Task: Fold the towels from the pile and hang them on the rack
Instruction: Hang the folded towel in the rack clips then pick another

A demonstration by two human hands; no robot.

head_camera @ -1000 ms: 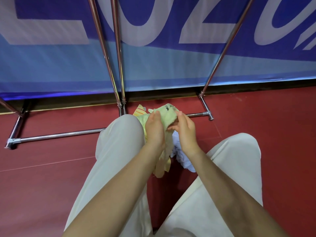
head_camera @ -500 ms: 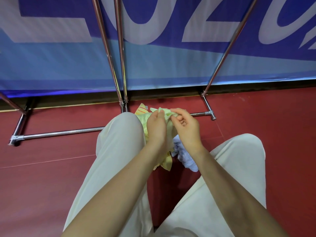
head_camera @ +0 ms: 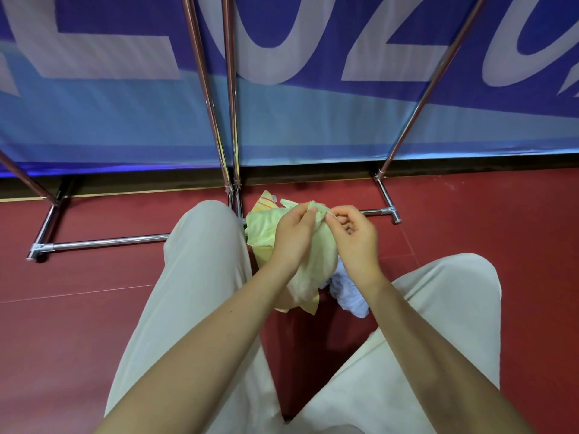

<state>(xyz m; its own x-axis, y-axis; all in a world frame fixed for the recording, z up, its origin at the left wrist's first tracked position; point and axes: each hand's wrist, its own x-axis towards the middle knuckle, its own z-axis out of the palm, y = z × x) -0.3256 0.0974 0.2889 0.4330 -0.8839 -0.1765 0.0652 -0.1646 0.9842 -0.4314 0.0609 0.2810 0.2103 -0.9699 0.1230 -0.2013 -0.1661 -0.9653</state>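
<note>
A blue banner (head_camera: 94, 120) with large pale letters fills the far side, above a dark red floor (head_camera: 78, 308). In front of the banner stands the chrome rack (head_camera: 230, 120), its slanted poles meeting the floor at the far edge and its base bars (head_camera: 109, 241) running left and right along the floor. The person sits with legs in cream trousers (head_camera: 200, 292) spread to the left and right. Between the knees lies the pile, with a white towel (head_camera: 347, 296) on the right and a yellow striped towel (head_camera: 266, 203) at the far side, near the rack's base. Above the pile hangs the light green towel (head_camera: 310, 274), bunched and drooping toward the near side. The left hand (head_camera: 291, 238) and the right hand (head_camera: 355, 239) sit close together at its far upper edge, each pinching that edge between curled fingers and thumb, so nearly all the cloth falls below and behind the left hand.
</note>
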